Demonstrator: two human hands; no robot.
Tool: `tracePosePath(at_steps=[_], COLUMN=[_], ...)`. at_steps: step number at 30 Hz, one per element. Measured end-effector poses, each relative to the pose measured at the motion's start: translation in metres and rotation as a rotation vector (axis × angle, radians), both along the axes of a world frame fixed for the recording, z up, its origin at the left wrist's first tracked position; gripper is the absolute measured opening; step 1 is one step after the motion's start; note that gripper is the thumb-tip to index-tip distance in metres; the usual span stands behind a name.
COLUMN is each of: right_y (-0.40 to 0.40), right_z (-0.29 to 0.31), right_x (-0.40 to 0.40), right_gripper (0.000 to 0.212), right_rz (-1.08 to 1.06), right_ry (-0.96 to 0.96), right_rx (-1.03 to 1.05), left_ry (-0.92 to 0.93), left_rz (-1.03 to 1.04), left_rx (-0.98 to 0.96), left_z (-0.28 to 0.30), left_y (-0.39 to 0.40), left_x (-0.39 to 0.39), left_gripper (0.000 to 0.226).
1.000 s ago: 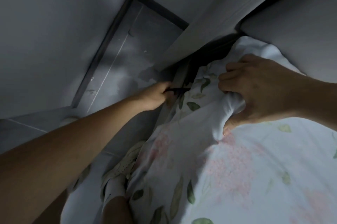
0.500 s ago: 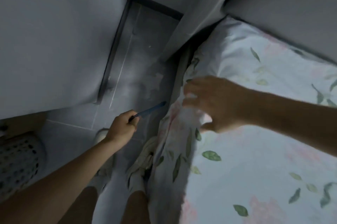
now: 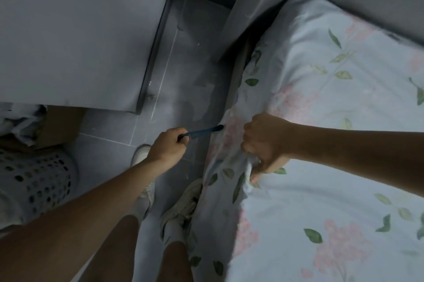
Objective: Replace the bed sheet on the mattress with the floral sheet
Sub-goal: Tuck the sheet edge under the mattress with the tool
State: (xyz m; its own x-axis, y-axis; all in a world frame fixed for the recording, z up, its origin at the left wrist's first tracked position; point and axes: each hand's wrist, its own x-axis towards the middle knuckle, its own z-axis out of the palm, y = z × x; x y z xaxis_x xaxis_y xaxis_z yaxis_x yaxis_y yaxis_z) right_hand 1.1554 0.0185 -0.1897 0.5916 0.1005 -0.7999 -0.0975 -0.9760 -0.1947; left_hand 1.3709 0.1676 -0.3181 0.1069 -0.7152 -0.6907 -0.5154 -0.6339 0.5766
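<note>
Across the frame from twelve to five o'clock, a pale cotton floral sheet point(image 3: 321, 135) with pink blossoms and green leaves covers the mattress. Right hand point(image 3: 266, 143) bunches its edge in a fist; left hand point(image 3: 168, 147) grips a slim dark-blue plastic tool point(image 3: 202, 132).

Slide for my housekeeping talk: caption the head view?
Right hand bunches floral sheet at mattress edge; left hand holds a blue tool.

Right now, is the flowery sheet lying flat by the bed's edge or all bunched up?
Bunched up there. The right hand grips a fold of the floral sheet at the mattress edge, and creases spread from it. Farther in, it lies fairly smooth.
</note>
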Motion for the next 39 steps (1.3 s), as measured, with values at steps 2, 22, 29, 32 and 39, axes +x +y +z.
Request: tracePosePath(at_steps=[2, 22, 29, 32, 39], right_y=[0.004, 0.016, 0.016, 0.018, 0.187], right_z=[0.01, 0.043, 0.023, 0.01, 0.042], right_x=[0.0, -0.017, -0.005, 0.002, 0.007], right_gripper=[0.073, 0.062, 0.082, 0.081, 0.065], right_rz=[-0.029, -0.11, -0.087, -0.056, -0.193], right_ry=[-0.012, -0.125, 0.046, 0.102, -0.067], right_rx=[-0.002, -0.059, -0.104, -0.15, 0.105], left_ry=[-0.019, 0.473, 0.434, 0.373, 0.359], left_rz=[-0.09, -0.452, -0.045, 0.062, 0.079], left_rx=[-0.04, 0.107, 0.097, 0.097, 0.121], left_z=[0.006, -0.077, -0.05, -0.024, -0.01], left_y=[0.007, -0.083, 0.033, 0.09, 0.154], left_x=[0.002, -0.115, 0.009, 0.027, 0.005], left_gripper=[0.017, 0.012, 0.018, 0.017, 0.019])
